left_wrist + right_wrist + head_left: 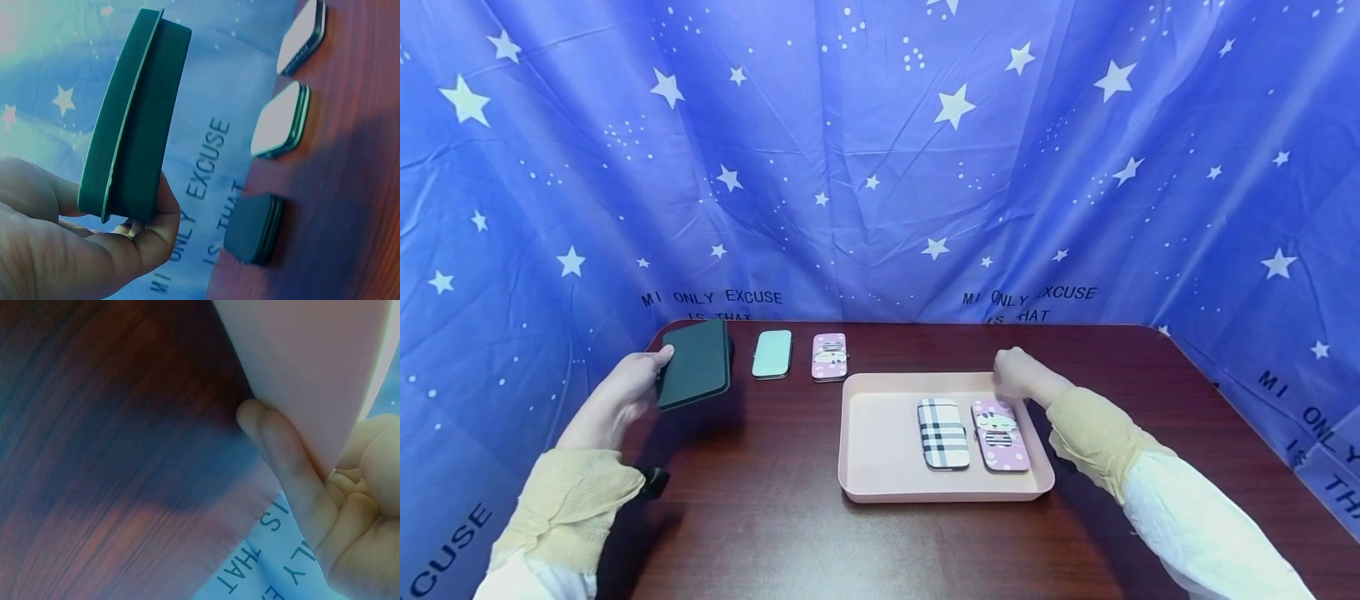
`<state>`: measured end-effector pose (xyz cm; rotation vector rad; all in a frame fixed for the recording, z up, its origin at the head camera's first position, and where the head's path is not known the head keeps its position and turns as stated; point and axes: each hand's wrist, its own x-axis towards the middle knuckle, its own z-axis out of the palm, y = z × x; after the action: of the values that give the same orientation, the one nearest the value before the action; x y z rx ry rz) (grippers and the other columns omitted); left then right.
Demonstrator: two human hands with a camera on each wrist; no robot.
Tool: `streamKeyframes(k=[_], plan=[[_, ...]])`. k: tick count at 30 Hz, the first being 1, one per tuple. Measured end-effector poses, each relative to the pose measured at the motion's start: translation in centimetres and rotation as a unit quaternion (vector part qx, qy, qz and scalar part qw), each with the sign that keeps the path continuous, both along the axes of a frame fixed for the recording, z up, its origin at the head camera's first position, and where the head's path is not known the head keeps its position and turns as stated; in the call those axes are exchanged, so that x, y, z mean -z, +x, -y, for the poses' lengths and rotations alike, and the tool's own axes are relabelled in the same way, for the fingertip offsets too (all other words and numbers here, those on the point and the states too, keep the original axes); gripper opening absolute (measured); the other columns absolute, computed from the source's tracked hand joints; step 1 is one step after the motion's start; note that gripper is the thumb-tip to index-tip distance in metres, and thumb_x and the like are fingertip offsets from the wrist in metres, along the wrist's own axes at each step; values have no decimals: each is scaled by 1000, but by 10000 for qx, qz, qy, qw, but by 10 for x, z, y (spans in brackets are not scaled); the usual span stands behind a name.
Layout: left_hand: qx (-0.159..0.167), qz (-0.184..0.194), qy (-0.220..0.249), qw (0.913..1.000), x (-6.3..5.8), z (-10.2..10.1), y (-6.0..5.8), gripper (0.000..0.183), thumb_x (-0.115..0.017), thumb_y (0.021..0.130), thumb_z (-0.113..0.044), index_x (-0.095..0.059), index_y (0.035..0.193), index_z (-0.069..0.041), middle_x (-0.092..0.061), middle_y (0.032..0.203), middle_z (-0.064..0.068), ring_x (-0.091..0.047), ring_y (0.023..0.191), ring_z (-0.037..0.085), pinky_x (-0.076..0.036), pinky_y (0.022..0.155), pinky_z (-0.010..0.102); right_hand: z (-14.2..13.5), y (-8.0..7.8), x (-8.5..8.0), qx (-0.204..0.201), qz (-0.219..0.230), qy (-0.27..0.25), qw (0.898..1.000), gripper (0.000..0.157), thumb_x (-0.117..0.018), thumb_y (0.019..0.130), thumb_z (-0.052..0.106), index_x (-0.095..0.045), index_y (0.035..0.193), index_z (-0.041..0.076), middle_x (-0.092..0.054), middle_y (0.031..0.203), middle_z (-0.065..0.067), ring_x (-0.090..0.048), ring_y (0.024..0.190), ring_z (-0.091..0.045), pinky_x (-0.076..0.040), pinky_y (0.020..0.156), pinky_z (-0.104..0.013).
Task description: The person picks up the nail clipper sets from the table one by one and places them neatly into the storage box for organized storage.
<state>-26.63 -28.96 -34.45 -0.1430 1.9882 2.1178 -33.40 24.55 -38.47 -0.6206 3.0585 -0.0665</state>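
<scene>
My left hand pinches a dark green rectangular case by its left edge, held above the table. The left wrist view shows the case side-on, a thin lip running along its length, the thumb and curled fingers at its lower end. My right hand grips the far right corner of a pale pink tray; in the right wrist view the fingers reach beneath the tray. Inside the tray lie a plaid flat case and a pink cat-patterned flat case.
On the table, a mint flat case and another pink cat-patterned case stand apart, left of the tray. A small dark case lies beyond the mint one in the left wrist view. A blue star-printed curtain hangs behind.
</scene>
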Motion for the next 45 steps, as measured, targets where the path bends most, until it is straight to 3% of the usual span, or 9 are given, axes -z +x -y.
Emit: streamKeyframes(k=[8, 15, 22, 33, 45], plan=[[34, -66, 565, 9984, -8, -13, 1, 27, -30, 104, -25, -45, 99, -3, -58, 79, -4, -60, 72, 7, -53, 68, 24, 1, 0, 0, 54, 27, 43, 10000, 18, -64, 64, 3, -51, 53, 10, -51, 56, -3, -45, 56, -21, -47, 55, -36], [137, 63, 1324, 9911, -16, -21, 5, 29, -37, 102, -25, -57, 87, -10, -60, 82, 0, -62, 76, 10, -54, 70, 28, 1, 1, 0, 30, -10, -5, 10000, 17, -63, 65, 3, -51, 54, 9, -51, 56, -4, -44, 56, -21, -46, 54, -37], [229, 9, 1702, 9851, -27, -32, 11, 27, -42, 101, -19, -62, 86, -10, -62, 80, 2, -61, 75, 11, -54, 71, 27, 1, 1, 0, 10, -18, -39, 10000, 19, -63, 67, 2, -51, 54, 9, -50, 55, -3, -44, 55, -21, -46, 54, -37], [336, -435, 1288, 9901, -34, -51, 13, 22, -49, 99, -16, -65, 84, -11, -67, 75, -1, -63, 71, 9, -53, 67, 27, 3, 2, 0, -60, -99, 69, 9999, 18, -58, 72, 2, -53, 55, 7, -51, 57, -5, -46, 56, -22, -49, 56, -40], [99, -603, 866, 9944, -38, -77, 14, 18, -56, 96, -19, -66, 83, -12, -68, 73, -2, -66, 71, 10, -56, 67, 28, 2, 2, 0, -143, -232, 89, 9996, 21, -59, 71, 3, -51, 52, 7, -51, 55, -6, -47, 54, -22, -51, 57, -42]])
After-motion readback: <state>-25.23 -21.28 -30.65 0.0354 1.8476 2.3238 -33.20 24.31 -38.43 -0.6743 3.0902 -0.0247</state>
